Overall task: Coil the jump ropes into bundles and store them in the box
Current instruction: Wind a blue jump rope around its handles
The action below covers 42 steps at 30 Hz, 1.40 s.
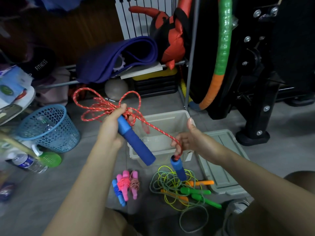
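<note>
My left hand [111, 126] grips a blue foam handle [136, 142] together with several loops of red rope [102, 106] bunched at the handle's top. From there the red rope runs taut down to my right hand [192, 138], which pinches it just above the second blue handle [178, 169], which hangs free. Both hands are above the open beige box [170, 116] on the floor. Its lid [219, 167] lies to the right. Near my knees lie wound bundles with pink and blue handles [125, 186] and a loose tangle of green and yellow ropes [184, 189] with green and orange handles.
A blue mesh basket [49, 128] stands at left, with a water bottle [29, 163] and a green lid [50, 159] beside it. Behind the box are a rolled purple mat [119, 57], a grey ball [115, 89], a green-orange hoop [219, 57] and black gym equipment [255, 82].
</note>
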{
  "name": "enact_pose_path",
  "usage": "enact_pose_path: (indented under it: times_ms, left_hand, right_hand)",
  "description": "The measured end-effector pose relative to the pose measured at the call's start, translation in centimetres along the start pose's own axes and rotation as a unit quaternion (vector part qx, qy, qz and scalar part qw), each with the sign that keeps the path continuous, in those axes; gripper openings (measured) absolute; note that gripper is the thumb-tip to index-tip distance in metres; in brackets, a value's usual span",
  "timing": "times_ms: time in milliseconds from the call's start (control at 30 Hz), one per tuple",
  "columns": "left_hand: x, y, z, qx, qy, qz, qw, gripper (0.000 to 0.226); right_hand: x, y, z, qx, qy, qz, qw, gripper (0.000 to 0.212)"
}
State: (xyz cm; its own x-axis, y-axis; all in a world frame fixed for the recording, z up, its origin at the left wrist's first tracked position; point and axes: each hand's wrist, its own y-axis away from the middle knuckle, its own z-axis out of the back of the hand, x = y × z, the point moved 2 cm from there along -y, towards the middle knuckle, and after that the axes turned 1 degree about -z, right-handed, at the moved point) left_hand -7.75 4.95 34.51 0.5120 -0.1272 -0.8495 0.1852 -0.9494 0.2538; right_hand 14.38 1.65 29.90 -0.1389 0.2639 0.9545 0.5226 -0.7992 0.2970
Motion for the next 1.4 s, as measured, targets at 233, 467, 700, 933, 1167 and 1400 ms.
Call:
enact_pose_path:
  times_ms: [233,467,700,933,1167,1400]
  left_hand:
    - [1.8,-0.8,0.8,-0.042,-0.184,-0.048,0.981,0.013]
    - [6.3,1.4,-1.5,0.102,-0.303,0.106,0.941,0.013]
    - [7.5,3.7,-3.9,0.270,-0.155,0.199,0.929,0.027]
    - [7.8,4.0,-4.0,0.242,-0.382,0.039,0.891,0.034]
    - [7.2,2.6,-2.8,0.201,-0.513,0.042,0.833,0.029]
    - [7.4,3.0,-3.0,0.218,-0.338,0.130,0.906,0.022]
  right_hand:
    - [0.6,1.8,1.9,-0.032,0.174,-0.048,0.983,0.025]
    - [2.3,2.0,2.3,-0.167,-0.006,-0.024,0.986,0.025]
    - [3.4,1.8,2.2,-0.174,-0.182,-0.004,0.968,0.027]
    - [3.2,1.6,2.3,-0.217,-0.260,0.012,0.941,0.027]
    - [2.8,1.6,2.2,-0.237,-0.254,-0.005,0.938,0.024]
    - [2.9,1.6,1.9,-0.229,-0.259,0.009,0.938,0.024]
